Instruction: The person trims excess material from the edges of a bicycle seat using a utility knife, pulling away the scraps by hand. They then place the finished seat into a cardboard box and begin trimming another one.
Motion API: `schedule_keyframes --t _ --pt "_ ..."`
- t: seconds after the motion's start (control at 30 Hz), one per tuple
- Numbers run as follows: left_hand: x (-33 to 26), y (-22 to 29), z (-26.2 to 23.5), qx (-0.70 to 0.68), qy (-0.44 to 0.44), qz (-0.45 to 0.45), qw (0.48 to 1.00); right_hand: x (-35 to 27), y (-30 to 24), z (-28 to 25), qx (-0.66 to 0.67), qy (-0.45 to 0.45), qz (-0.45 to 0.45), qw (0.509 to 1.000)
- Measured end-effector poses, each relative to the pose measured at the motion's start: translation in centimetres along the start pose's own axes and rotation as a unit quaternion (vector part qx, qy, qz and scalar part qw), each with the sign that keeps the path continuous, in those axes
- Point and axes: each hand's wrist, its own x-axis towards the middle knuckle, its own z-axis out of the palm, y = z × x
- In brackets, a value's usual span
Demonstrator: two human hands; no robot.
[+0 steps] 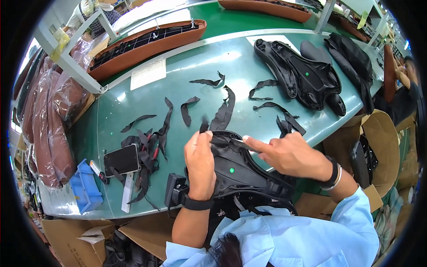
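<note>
In front of me a black moulded shell (240, 171) with a green dot lies at the table's near edge, against my body. My left hand (200, 164) is closed at its far left rim, pinching a strip of black covering material (204, 126) that sticks up between thumb and fingers. My right hand (291, 155) grips a thin metal blade (241, 143), forefinger stretched along it. The blade's tip meets the shell's far rim; its handle is hidden in my palm. Cut black strips (224, 109) lie scattered beyond the shell.
A phone (121, 161) rests among black scraps at left, near a blue bin (86, 187) and a utility knife (98, 171). More black shells (307, 82) stand at far right. Brown padded parts (151, 42) line the back. An open cardboard box (387, 147) sits at right.
</note>
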Motion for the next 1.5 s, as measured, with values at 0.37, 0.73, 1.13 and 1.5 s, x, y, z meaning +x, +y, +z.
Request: schedule_keyframes --t 0.37,0.73,1.13,1.5 --pt "2.6 -0.3 -4.5 -0.459 0.104 0.120 0.874 -6.0 -6.0 2.6 0.043 -0.024 0.154 0.987" --pt "-12.5 -4.8 -5.7 0.095 0.135 0.020 0.986 -3.9 -3.7 7.7 0.377 0.194 0.072 0.903" --pt "-4.1 2.3 -5.9 0.544 -0.075 0.155 0.821 -4.7 -2.5 9.1 0.550 0.195 0.198 0.787" --pt "-6.2 -2.9 3.8 0.601 -0.056 0.284 0.745 -7.2 -1.3 8.1 0.567 0.180 0.205 0.777"
